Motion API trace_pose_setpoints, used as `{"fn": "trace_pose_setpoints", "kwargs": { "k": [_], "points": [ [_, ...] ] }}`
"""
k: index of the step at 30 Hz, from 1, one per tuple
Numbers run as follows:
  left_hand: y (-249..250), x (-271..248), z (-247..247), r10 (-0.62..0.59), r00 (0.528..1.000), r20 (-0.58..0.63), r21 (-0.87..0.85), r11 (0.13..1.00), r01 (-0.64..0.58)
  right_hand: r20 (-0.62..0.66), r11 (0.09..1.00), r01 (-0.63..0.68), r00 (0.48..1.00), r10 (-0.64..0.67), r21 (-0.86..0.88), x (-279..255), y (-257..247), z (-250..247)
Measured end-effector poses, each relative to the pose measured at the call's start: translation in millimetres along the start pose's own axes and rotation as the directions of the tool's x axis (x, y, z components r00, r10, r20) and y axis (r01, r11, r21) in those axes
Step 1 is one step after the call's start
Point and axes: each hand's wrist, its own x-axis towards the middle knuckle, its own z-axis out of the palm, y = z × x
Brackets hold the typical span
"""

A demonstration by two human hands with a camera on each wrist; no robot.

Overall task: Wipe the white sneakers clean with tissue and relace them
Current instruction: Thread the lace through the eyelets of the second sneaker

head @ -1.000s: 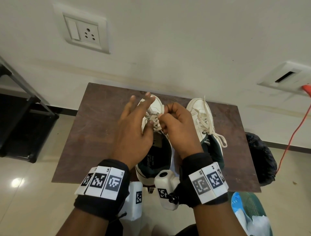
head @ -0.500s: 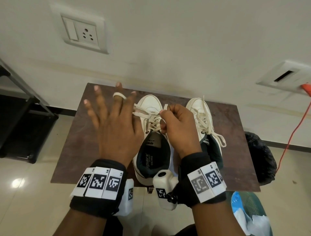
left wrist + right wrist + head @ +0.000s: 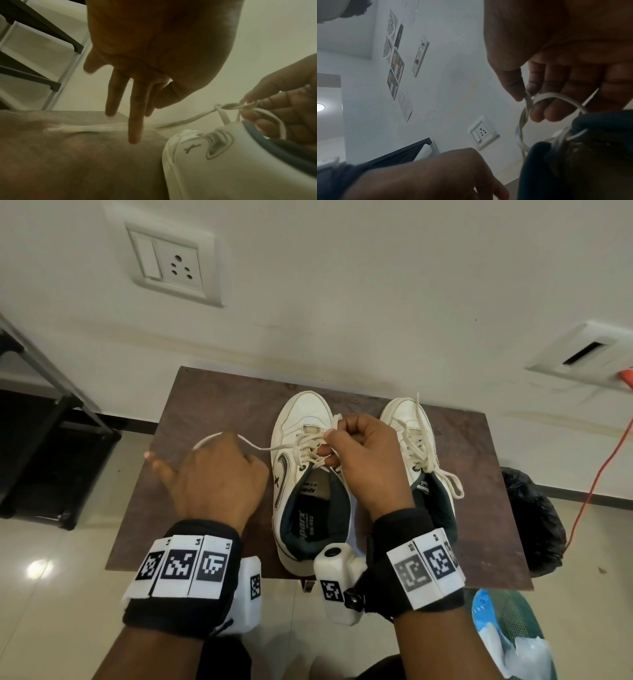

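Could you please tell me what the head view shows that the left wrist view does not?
Head only: the second sneaker on the right and the wall socket. Left wrist only: the left hand's fingers, straight and pointing down, lace blurred near them. Both: the right hand pinching the lace over the left sneaker on the table.

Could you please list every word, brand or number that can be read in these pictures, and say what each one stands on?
"sparx": insole of the sneaker being laced.
"L4", "L5": left-wrist marker tags.
Too small or blurred to read: tongue label, small print beside "sparx", right-wrist marker tags, wall papers.
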Motion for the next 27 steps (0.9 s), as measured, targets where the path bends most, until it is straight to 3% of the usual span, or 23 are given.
{"fn": "trace_pose_setpoints", "kwargs": {
  "k": [3,6,8,10,18,23,27],
  "points": [
    [4,-2,1,0.025,0.999,-0.047,-0.045,0.999,-0.027,0.009,1.0,-0.007,1.0,0.007,-0.015,0,1,1],
    [9,-2,5,0.237,0.964,-0.119,-0.199,0.946,-0.257,0.023,1.0,-0.028,0.999,0.028,-0.011,0,1,1],
    [13,-2,8,0.419,0.906,-0.058,-0.243,0.875,-0.42,0.031,0.999,-0.033,0.999,0.033,-0.008,0,1,1],
    [15,-2,12,0.475,0.88,0.018,-0.197,0.864,-0.463,0.029,1.0,-0.024,0.999,0.024,0.001,0,-1,1],
    [14,0,11,0.372,0.922,-0.104,-0.294,0.874,-0.386,-0.057,1.0,0.018,0.998,-0.018,-0.01,0,1,0],
    [4,2,3,0.308,0.924,-0.225,-0.186,0.918,-0.351,-0.229,0.996,0.006,0.973,-0.026,-0.086,4,10,-13],
    [-12,2,1,0.249,0.946,-0.206,-0.073,0.961,-0.268,-0.308,0.987,-0.071,0.951,0.023,-0.143,5,17,-27]
  ]
}}
